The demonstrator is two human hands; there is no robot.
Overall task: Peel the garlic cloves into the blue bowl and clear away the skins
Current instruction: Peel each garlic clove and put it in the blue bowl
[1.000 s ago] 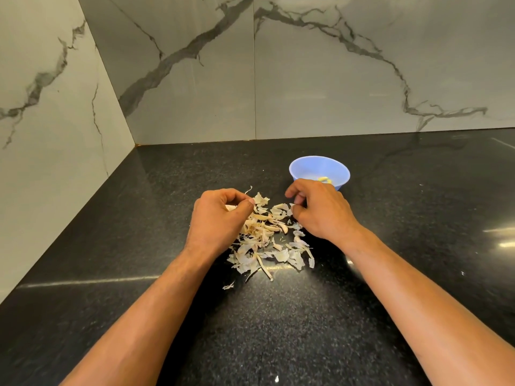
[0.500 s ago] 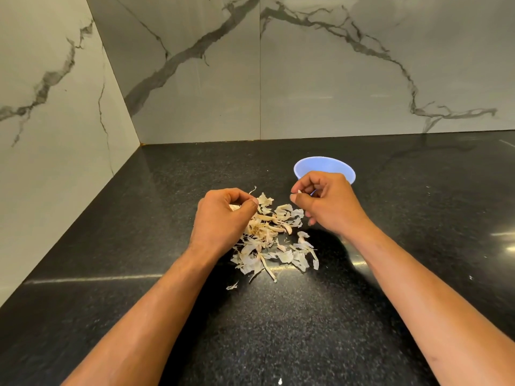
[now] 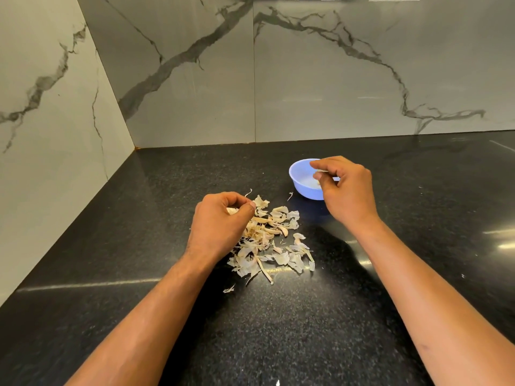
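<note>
A pile of dry garlic skins (image 3: 269, 246) lies on the black counter, with a few unpeeled cloves (image 3: 274, 229) among them. My left hand (image 3: 220, 221) sits at the pile's left edge, fingers curled round a garlic piece (image 3: 232, 210) that barely shows. The blue bowl (image 3: 302, 179) stands behind and to the right of the pile. My right hand (image 3: 345, 190) hovers over the bowl's right side, thumb and fingers pinching a small pale clove (image 3: 320, 171) above its inside. A bit of yellow clove shows in the bowl under the fingers.
The black granite counter (image 3: 278, 330) runs into a corner of marble-look wall panels (image 3: 306, 79) at the back and left. Single skin flakes lie apart: one (image 3: 290, 195) near the bowl, one (image 3: 229, 288) in front of the pile.
My right hand has lifted from the pile and moved back and to the right, over the blue bowl. My left hand has stayed by the pile.
</note>
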